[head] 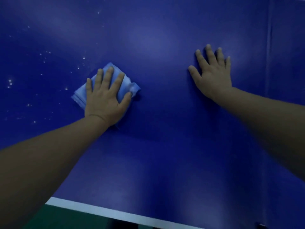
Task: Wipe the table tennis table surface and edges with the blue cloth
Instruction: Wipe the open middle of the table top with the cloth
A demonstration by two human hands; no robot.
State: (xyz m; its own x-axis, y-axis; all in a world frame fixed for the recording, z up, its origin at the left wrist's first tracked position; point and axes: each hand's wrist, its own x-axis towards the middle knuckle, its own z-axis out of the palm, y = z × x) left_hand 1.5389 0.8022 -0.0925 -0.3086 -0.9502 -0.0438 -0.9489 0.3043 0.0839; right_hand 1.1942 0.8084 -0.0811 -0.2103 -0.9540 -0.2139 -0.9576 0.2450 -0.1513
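The dark blue table tennis table (161, 146) fills the view. A folded light blue cloth (127, 81) lies flat on it left of centre. My left hand (105, 98) presses down on the cloth with fingers spread and straight, covering most of it. My right hand (212, 73) rests flat on the bare table to the right, fingers spread, holding nothing.
Small white droplets or specks (44, 58) dot the table surface to the left of the cloth. The white edge line (102, 209) runs along the near edge, with green floor (54, 219) below it. A faint vertical line (269, 47) marks the table at the right.
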